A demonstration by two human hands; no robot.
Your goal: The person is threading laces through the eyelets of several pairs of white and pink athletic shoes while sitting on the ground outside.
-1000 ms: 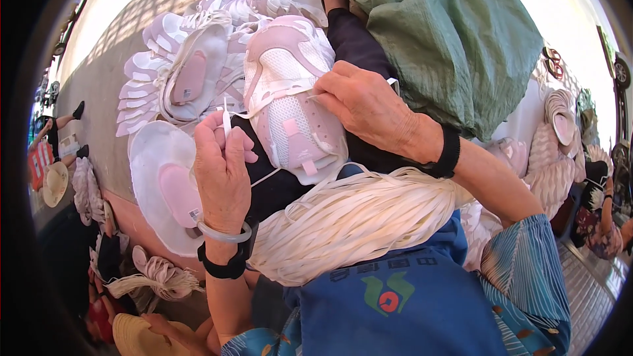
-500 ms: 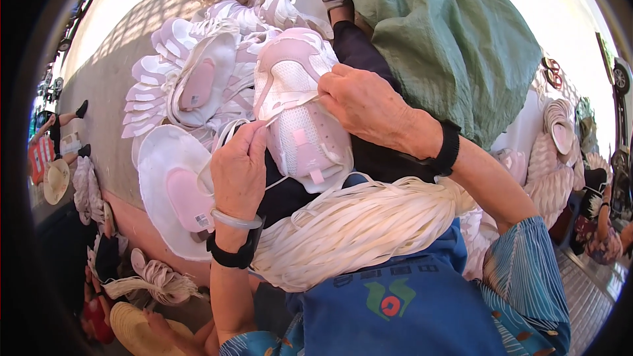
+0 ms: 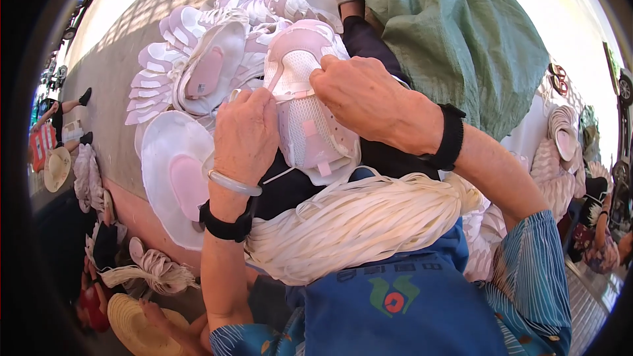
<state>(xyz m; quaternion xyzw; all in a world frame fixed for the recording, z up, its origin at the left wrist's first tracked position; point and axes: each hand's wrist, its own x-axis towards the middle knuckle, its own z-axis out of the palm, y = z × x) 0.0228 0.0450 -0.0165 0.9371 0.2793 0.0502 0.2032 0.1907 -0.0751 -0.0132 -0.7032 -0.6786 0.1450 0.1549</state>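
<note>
Bundled white flat cord [image 3: 359,221], a thick hank of it, lies across the lap over a blue apron [image 3: 395,303], nearest the camera. Just above it both hands work on a pink-and-white mesh shoe upper [image 3: 306,115] resting on dark trousers. The left hand [image 3: 245,133], with a pale bangle and a black wristband, has dropped from its raised position of a second ago, when it held a thin white needle-like tool up clear of the work; it now lies curled against the upper's left edge, fingers pressed together, and whether it still pinches that tool cannot be told. The right hand [image 3: 359,95] stays clamped on the top of the upper, thumb and fingers closed over its rim, steadying it as before. That suggests a stitch being pulled through. Beyond, a heap of matching pink-and-white uppers [image 3: 198,72] spreads over the ground, beside a green woven sack [image 3: 455,33].
</note>
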